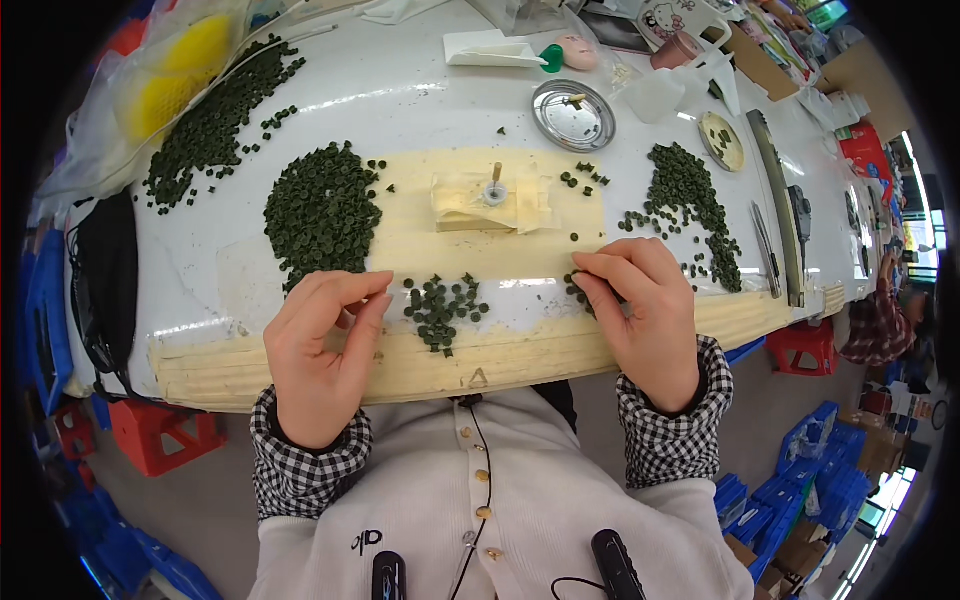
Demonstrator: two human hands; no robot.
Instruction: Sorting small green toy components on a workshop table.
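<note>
My left hand (325, 350) is at the near edge of the table, thumb and forefinger brought together in a pinch. Whatever lies between those fingertips is too small to make out. Just right of it is a small pile of dark green button-like pieces (440, 312). On the pile's other side, my right hand (648, 315) pinches in the same way beside a few loose green pieces, partly hidden by its fingers. Beyond both hands stands a small tape-wrapped block (465, 208), with a pale round seat and a short upright pin (496, 175) on top.
Larger heaps of green pieces lie left (322, 215), far left (215, 125) and right (685, 190). Farther back are a round metal dish (573, 117) and a white tray (490, 48). Tweezers (766, 248) and a metal bar (775, 190) lie at right. Yellowish tape (250, 370) covers the near edge.
</note>
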